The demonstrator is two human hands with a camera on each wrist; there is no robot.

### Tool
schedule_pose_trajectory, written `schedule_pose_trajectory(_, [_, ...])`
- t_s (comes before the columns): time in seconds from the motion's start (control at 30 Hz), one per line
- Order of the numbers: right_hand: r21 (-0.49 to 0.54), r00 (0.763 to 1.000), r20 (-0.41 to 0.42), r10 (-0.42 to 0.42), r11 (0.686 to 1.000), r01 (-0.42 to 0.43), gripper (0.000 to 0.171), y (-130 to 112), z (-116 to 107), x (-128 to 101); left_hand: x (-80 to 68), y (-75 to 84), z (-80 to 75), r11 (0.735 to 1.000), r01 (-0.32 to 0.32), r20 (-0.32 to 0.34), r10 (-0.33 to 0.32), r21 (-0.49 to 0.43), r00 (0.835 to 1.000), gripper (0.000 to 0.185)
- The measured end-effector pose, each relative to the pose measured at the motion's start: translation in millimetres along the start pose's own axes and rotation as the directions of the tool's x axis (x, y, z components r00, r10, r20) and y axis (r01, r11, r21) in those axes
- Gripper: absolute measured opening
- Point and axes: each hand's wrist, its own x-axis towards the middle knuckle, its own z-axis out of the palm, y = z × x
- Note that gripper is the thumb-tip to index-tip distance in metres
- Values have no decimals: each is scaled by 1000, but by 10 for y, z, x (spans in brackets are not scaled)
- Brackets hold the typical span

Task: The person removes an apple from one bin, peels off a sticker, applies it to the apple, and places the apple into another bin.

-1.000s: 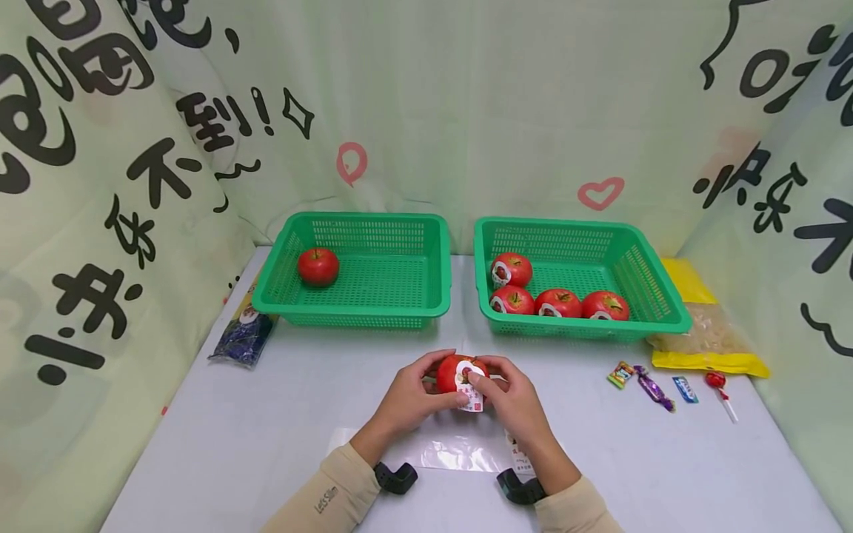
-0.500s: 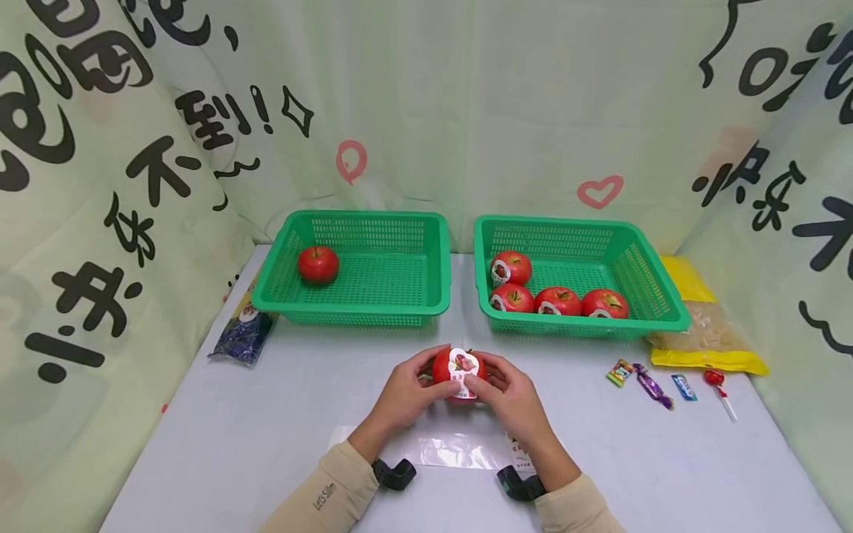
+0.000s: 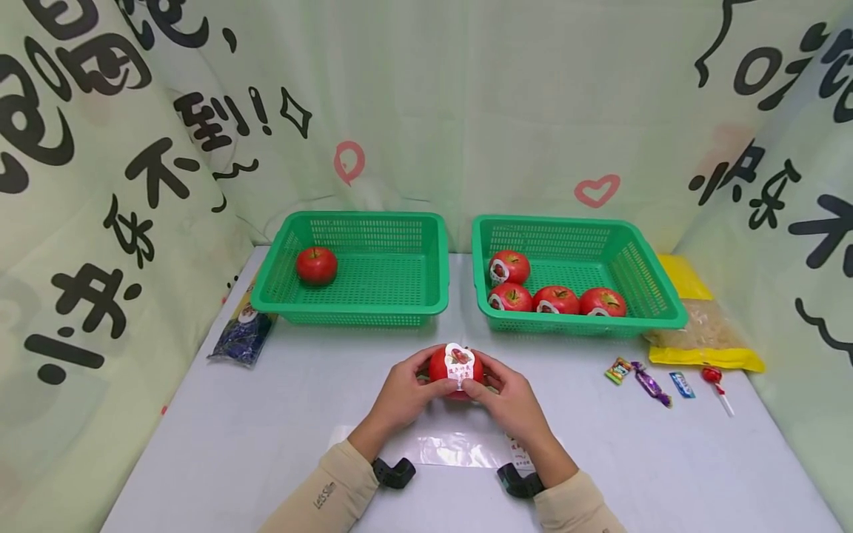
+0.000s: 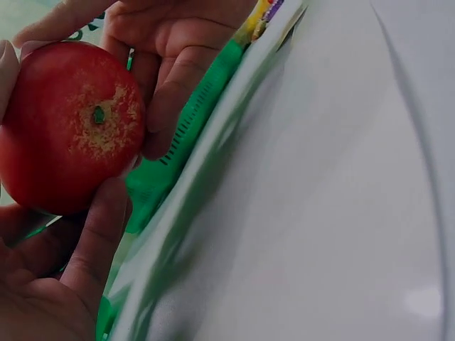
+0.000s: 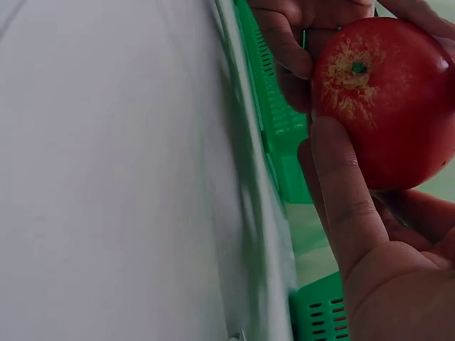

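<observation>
Near the table's middle, my left hand [image 3: 406, 389] and right hand [image 3: 512, 394] hold a red apple [image 3: 437, 367] between them. Fingers curl round its two sides, and both thumbs meet at the lower end of a white printed sticker [image 3: 459, 361] on its near face. Both wrist views show the apple [image 4: 64, 135] from below, its tan, russeted hollow and small green center facing the camera. Just under the hands lies a clear plastic sheet [image 3: 460, 448] with printed white stickers [image 3: 520, 454] at its right end.
One apple [image 3: 316, 266] without a visible sticker sits in the left green basket [image 3: 436, 296]. Several stickered apples [image 3: 557, 300] are in the right green basket [image 3: 656, 323]. Wrapped candies [image 3: 651, 385], a lollipop [image 3: 711, 375], a yellow-ended bag [image 3: 700, 326] and a dark packet [image 3: 243, 333] lie on the table's sides.
The apple has tilted back and risen slightly between the hands, so the sticker now lies higher and flatter on it. Both thumbs have come together on the sticker's lower end.
</observation>
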Motion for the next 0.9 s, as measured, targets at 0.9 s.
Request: schedule_pose_trajectory(0.9, [10, 999, 41, -14, 1000, 13, 68, 17, -25, -9, -32, 31, -25, 999, -51, 16, 51, 7, 999, 68])
